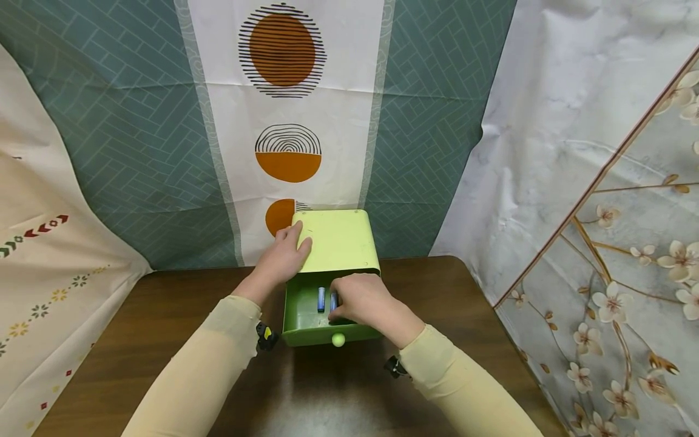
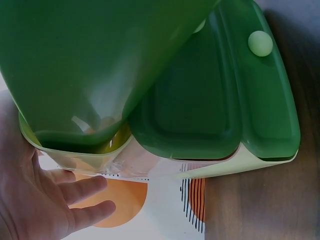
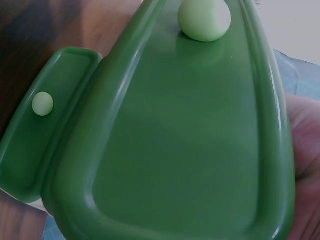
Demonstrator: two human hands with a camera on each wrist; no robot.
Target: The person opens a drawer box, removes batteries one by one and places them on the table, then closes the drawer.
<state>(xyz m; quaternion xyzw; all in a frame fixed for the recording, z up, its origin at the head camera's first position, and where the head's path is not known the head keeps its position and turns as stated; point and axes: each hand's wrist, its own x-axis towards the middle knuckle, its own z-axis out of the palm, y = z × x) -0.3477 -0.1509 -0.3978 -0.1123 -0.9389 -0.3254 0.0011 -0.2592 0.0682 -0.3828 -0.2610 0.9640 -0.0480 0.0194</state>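
A small drawer cabinet (image 1: 335, 240) with a light green top stands on the table, its upper drawer (image 1: 303, 335) pulled out. Inside the drawer lies one blue battery (image 1: 321, 299). My right hand (image 1: 363, 297) reaches in from the right and pinches a second blue battery (image 1: 334, 301) between thumb and fingers, which partly cover it. My left hand (image 1: 283, 255) rests on the cabinet's top left edge with its fingers extended. In the right wrist view the drawer front (image 3: 175, 135) hides most of that hand.
A round pale green knob (image 1: 338, 340) sits on the drawer front. Below are further green drawers, one with a knob (image 2: 260, 43). The brown wooden table (image 1: 180, 315) extends to both sides, and a patterned cloth (image 1: 338, 109) hangs behind the cabinet.
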